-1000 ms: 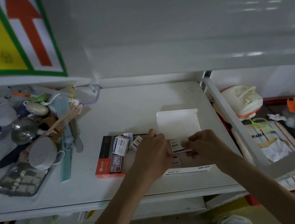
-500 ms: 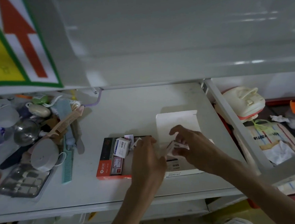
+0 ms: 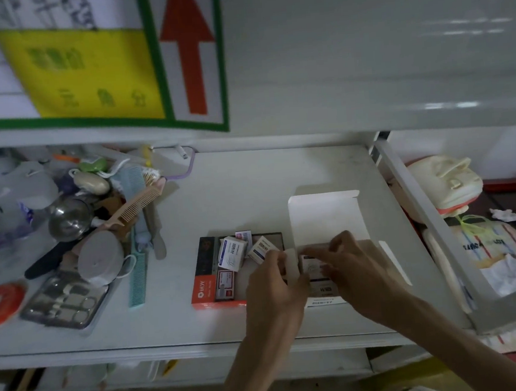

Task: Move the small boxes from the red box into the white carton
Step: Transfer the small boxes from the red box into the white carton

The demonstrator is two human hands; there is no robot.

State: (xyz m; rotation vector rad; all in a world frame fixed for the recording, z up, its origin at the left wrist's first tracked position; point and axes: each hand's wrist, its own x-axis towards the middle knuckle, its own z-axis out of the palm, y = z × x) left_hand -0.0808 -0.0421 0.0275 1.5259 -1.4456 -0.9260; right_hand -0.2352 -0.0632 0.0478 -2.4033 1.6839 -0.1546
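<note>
small boxes (image 3: pixel 232 252) lie loose in the red box (image 3: pixel 203 292), which sits on the white shelf (image 3: pixel 249 183) just left of the white carton (image 3: pixel 326 217). the carton's lid stands raised at the back. the left hand (image 3: pixel 276 282) pinches the carton's left side flap. the right hand (image 3: pixel 353 268), fingers curled, presses one small box (image 3: pixel 311 266) down into the carton. combs (image 3: pixel 135 266) and a manicure set (image 3: pixel 66 300) lie well apart at left.
</note>
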